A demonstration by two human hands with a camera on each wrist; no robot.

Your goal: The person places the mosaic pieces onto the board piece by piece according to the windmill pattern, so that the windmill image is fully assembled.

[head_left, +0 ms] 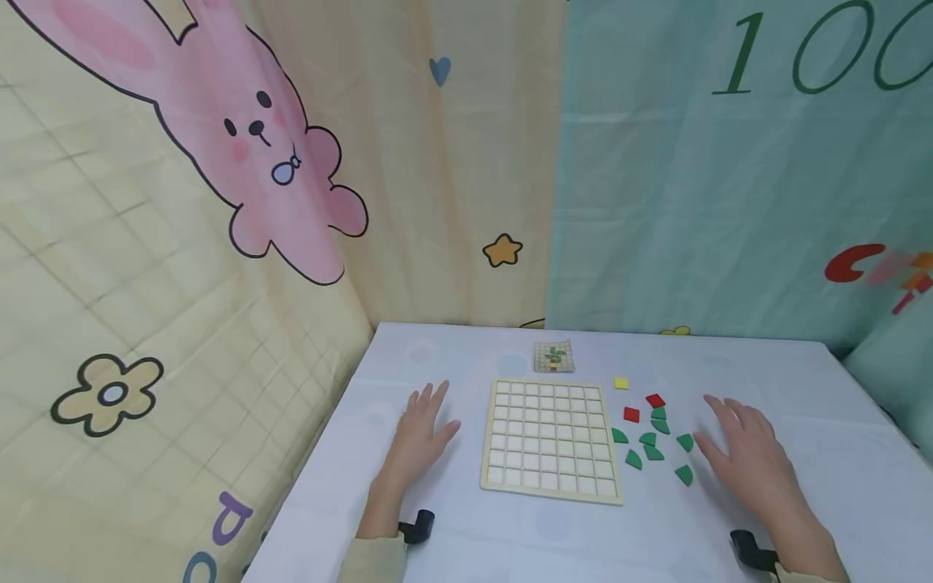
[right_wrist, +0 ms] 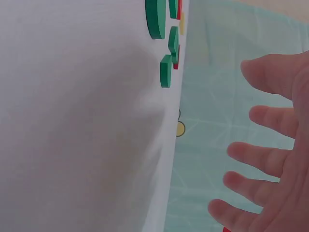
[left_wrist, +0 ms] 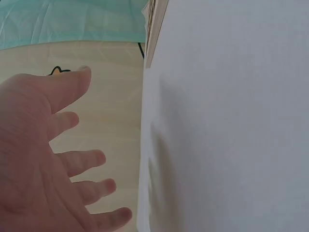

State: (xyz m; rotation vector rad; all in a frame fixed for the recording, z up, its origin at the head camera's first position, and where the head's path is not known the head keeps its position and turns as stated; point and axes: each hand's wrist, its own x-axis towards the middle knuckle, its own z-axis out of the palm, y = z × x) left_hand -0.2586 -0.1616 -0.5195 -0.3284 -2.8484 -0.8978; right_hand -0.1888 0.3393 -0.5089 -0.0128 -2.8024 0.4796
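A cream grid board (head_left: 551, 441) with rows of white square cells lies mid-table. Left of it hovers my left hand (head_left: 417, 437), fingers spread and holding nothing; its shadow falls on the cloth in the left wrist view. Several green quarter-round pieces (head_left: 653, 453) are scattered right of the board, with two red squares (head_left: 632, 414) and one yellow square (head_left: 621, 383) behind them. My right hand (head_left: 751, 453) is raised right of these pieces, its fingers extended and palm bare. Nearest to it are the green pieces (right_wrist: 165, 71), seen edge-on in the right wrist view.
Behind the board lies a small pattern card (head_left: 554, 356) with a gridded green, red and yellow picture. A white cloth covers the table (head_left: 452, 356). Printed curtains (head_left: 452, 162) hang along its back and left side. Each wrist wears a black camera mount (head_left: 418, 527).
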